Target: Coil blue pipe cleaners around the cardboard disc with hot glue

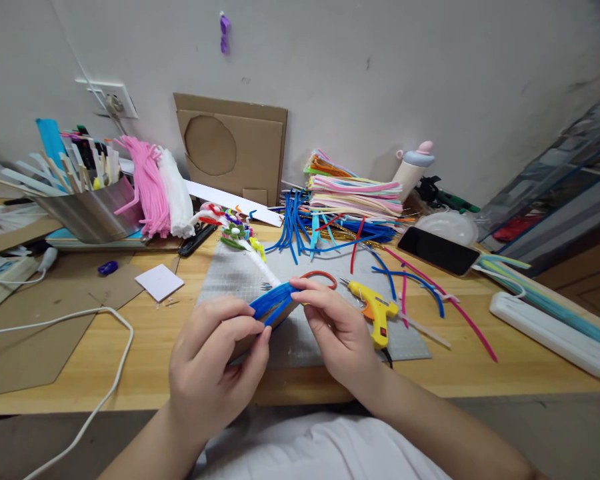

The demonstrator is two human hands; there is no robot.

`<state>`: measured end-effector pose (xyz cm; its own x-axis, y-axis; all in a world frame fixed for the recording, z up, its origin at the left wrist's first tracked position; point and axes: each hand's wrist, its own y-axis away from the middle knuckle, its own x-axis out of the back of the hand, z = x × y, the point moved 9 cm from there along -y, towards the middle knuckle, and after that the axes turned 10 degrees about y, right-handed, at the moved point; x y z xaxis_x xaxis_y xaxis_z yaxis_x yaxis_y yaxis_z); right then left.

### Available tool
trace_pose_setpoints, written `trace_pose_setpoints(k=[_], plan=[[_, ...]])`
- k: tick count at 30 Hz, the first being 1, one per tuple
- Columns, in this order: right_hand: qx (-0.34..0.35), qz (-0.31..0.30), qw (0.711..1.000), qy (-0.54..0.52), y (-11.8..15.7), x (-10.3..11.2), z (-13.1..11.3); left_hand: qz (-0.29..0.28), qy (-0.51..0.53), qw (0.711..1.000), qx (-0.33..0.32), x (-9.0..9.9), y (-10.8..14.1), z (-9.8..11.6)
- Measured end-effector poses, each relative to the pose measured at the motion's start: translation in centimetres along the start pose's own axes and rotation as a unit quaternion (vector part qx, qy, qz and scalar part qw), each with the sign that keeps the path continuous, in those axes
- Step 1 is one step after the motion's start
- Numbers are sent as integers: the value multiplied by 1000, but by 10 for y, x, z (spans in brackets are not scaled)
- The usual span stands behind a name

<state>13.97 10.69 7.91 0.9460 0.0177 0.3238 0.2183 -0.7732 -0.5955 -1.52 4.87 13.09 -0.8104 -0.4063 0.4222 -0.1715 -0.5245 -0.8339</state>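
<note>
Both hands pinch a piece of brown cardboard edged with blue pipe cleaners (274, 301), tilted in front of me. My left hand (219, 360) grips its left end between thumb and fingers. At the upper right end, the fingers of my right hand (337, 330) close on the blue strip. Much of the cardboard is hidden behind my left hand. Just beyond lies a white pipe-cleaner stem (261, 264) with colourful flowers at its top. Red-handled scissors (325, 275) are partly covered by my right hand. A yellow hot glue gun (375, 308) lies right of that hand.
A grey cutting mat (405, 345) lies on the wooden table. Bundles of pipe cleaners (355, 197), a phone (437, 251) and a white power strip (550, 333) are to the right. A metal container of sticks (97, 213) and a white cable (125, 357) are left.
</note>
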Motion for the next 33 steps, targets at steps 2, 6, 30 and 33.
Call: trace_pose_setpoints(k=[2,6,30,33], plan=[[-1,-1,1000,-1,0,0,0,5,0,1000,5,1,0,-1],[-3,2,1000,-3,0,0,1,-7,11,1000,-11,1,0,2],[27,2,999,45,0,1,-8,32,-18,999,33,5,1,-5],[67,-36,994,82,4,-5,-16,30,-19,999,33,6,1,-5]])
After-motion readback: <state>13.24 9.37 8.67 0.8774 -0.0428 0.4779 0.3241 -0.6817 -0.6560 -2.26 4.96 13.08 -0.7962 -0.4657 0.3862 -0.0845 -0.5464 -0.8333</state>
